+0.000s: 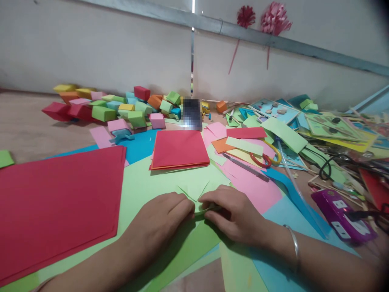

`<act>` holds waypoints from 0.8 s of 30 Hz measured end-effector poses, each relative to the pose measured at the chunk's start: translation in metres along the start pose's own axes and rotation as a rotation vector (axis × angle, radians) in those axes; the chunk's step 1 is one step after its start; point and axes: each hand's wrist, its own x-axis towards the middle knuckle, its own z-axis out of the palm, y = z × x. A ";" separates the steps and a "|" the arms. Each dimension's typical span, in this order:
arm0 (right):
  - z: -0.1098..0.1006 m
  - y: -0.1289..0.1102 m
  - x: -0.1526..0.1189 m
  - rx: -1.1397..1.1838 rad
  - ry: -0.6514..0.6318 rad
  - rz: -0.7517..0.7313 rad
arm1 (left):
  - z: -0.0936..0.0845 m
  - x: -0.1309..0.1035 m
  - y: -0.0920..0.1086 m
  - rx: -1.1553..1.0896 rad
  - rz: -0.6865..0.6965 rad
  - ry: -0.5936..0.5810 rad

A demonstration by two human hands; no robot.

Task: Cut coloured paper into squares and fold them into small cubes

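Observation:
A small piece of light green paper (199, 210) is held between my two hands, with two pointed flaps rising at its back. My left hand (170, 215) has its fingers curled together on the left end of the piece. On the right end, my right hand (229, 211) pinches it between thumb and fingers; a silver bangle is on that wrist. Much of the piece is hidden behind the fingers. Green paper sheets (136, 190) lie beneath both hands. Just beyond them sits a stack of red squares (181, 149).
Large red sheets (60, 202) lie at the left. Folded paper boxes (103, 113) line the back left. Scissors (249, 166), paper strips and a purple power socket (340, 215) with a cable are on the right. Two paper flowers (276, 18) hang at a wall rail.

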 end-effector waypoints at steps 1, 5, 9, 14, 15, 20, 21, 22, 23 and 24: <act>0.000 0.000 0.000 0.006 -0.002 0.004 | -0.001 0.001 0.000 -0.011 -0.022 -0.006; 0.003 -0.001 0.001 0.001 0.044 0.078 | -0.002 0.003 0.001 -0.083 -0.185 -0.021; 0.006 -0.003 0.002 -0.073 0.077 0.127 | -0.001 0.003 0.003 -0.084 -0.255 -0.009; 0.008 -0.002 0.003 -0.179 0.067 0.112 | -0.002 0.000 0.009 -0.041 -0.348 -0.063; 0.009 -0.001 0.003 -0.186 0.068 0.098 | -0.003 0.000 0.010 -0.040 -0.349 -0.079; 0.008 0.002 0.003 -0.188 0.079 0.001 | -0.008 0.001 0.011 -0.065 -0.339 -0.072; 0.008 0.003 0.004 -0.192 0.078 0.005 | -0.008 0.001 0.011 -0.067 -0.343 -0.068; 0.009 0.003 0.004 -0.201 0.078 0.012 | -0.008 0.002 0.010 -0.067 -0.347 -0.067; 0.009 0.004 0.005 -0.212 0.078 0.019 | -0.008 0.002 0.009 -0.065 -0.351 -0.071; 0.010 0.005 0.005 -0.225 0.077 0.022 | -0.008 0.003 0.009 -0.061 -0.354 -0.079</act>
